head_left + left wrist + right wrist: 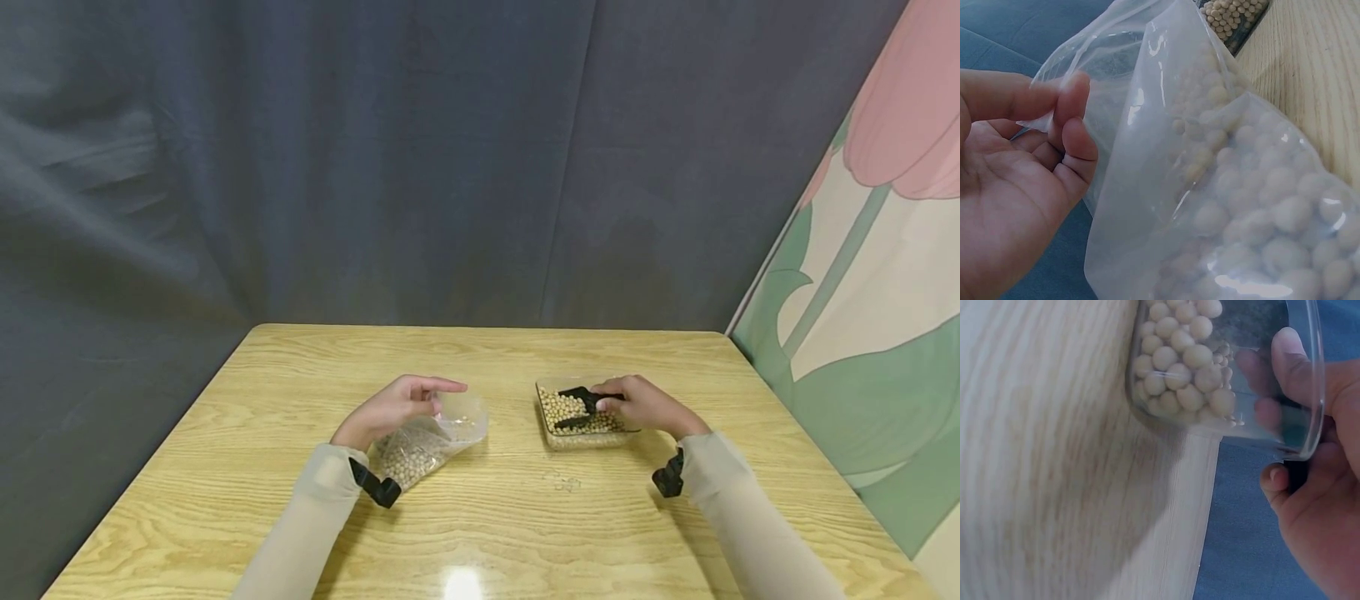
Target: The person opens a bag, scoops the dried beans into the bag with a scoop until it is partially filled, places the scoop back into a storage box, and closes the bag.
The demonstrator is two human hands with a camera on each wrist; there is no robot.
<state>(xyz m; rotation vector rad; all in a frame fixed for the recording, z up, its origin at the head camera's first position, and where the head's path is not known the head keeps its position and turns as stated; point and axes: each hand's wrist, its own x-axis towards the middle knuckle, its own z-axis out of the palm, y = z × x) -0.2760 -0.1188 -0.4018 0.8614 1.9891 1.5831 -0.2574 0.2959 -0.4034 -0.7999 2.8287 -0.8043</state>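
At the mouth of a clear plastic bag (pixel 416 457), my left hand (pixel 390 410) pinches the film between thumb and fingers. Pale round beans (pixel 1285 212) fill the lower part of the bag, which slumps on the table. My right hand (pixel 647 407) grips the handle of a black scoop (pixel 587 398), whose head is down among yellowish beans (pixel 561 408) in a clear rectangular container (pixel 581 443). In the right wrist view, the container wall (pixel 1260 434) stands in front of some fingers, and the scoop is mostly hidden.
Both objects stand on a wooden table (pixel 480 533), the container right of the bag. A dark blue curtain (pixel 420 167) hangs behind the table's far edge. On the right is a wall panel with a flower print (pixel 862 333).
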